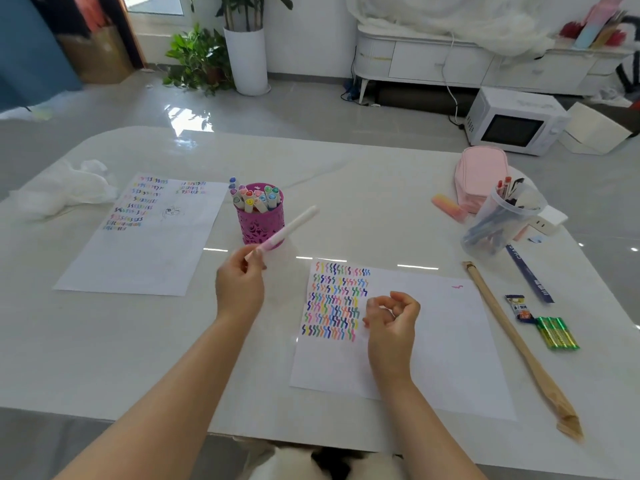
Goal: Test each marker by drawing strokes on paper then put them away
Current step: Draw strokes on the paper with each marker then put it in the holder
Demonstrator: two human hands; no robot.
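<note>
My left hand (239,285) pinches a pink-and-white marker (289,228) by its near end, tip angled up toward the magenta cup (261,225); my right hand (391,318) hovers loosely curled and empty over the near paper (440,341), beside its rows of strokes; to stow it well I'd lift above the rim, then drop it upright into a gap; the cup is packed with capped markers; far right, a clear tub (498,223) holds pens.
</note>
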